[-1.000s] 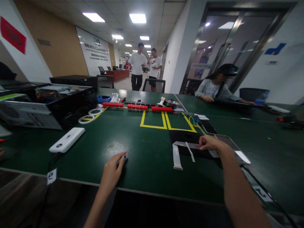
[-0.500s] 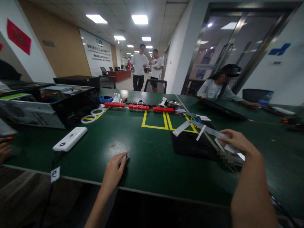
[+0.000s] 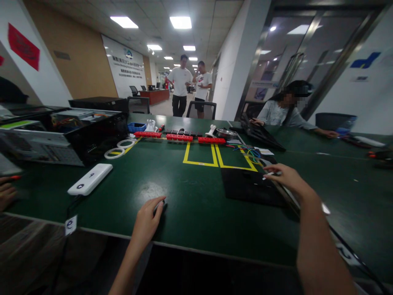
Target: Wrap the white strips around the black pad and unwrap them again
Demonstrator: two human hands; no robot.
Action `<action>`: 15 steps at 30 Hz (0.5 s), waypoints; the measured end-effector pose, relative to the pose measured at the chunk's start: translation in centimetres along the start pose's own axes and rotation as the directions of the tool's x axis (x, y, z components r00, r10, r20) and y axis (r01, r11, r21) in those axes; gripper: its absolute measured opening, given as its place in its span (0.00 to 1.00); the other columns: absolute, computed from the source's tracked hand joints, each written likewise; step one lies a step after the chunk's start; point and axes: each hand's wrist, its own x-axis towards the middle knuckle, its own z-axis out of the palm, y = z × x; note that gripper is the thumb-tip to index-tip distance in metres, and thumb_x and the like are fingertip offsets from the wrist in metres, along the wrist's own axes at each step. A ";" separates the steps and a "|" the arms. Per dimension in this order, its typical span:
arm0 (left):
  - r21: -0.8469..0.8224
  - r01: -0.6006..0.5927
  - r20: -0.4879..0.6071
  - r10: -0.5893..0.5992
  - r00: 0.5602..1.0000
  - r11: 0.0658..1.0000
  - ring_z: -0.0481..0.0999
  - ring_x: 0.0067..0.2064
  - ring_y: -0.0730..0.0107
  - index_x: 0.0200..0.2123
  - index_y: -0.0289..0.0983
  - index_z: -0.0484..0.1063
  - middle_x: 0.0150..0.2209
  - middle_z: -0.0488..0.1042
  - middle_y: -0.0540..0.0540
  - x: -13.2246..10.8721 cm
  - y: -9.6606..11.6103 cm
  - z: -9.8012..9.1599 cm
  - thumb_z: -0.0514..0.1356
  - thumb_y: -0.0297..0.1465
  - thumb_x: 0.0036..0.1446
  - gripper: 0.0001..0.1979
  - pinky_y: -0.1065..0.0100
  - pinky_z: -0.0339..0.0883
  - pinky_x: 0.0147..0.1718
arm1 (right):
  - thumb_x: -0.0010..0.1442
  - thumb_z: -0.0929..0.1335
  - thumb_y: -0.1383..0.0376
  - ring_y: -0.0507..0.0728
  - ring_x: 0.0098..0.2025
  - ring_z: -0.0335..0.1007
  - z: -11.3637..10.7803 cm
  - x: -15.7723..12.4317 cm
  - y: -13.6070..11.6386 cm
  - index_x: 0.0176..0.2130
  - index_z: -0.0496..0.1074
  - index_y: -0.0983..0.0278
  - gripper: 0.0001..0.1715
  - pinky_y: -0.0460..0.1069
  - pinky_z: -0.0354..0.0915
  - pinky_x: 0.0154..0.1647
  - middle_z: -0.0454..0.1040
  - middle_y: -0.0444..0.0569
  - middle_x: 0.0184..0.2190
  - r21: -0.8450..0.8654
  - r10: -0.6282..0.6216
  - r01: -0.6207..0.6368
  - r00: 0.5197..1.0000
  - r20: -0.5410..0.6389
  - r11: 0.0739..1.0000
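My left hand (image 3: 146, 222) rests near the front edge of the green table (image 3: 190, 205). Its fingers curl over a small dark object (image 3: 160, 206), most of it hidden. My right hand (image 3: 287, 179) is raised just right of a black mat (image 3: 248, 186). It pinches a thin flat panel (image 3: 307, 200) turned almost edge-on to me, with a bit of white strip (image 3: 267, 174) showing at the fingertips.
A white device (image 3: 90, 179), white tape rings (image 3: 114, 153) and an open computer case (image 3: 61, 135) stand left. Red strips (image 3: 179, 138), yellow tape boxes (image 3: 199, 157), coloured wires (image 3: 249, 154) lie beyond. A seated person (image 3: 284, 110) works at the back right; another person's hand (image 3: 6, 190) shows left.
My right hand lifted the thin panel off the black mat and tipped it up on edge; its white strips swung out of sight. My left hand stayed put.
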 end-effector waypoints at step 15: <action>0.073 -0.140 0.118 0.130 0.984 0.987 0.72 0.51 0.61 0.48 0.40 0.72 0.47 0.76 0.44 -0.1 0.2 0.2 0.51 0.35 0.61 0.15 0.56 0.61 0.53 | 0.48 0.71 0.50 0.65 0.48 0.62 6.7 -0.8 -13.5 0.47 0.68 0.66 0.32 0.56 0.61 0.46 0.66 0.58 0.49 -0.045 -0.423 0.444 0.876 0.232 0.895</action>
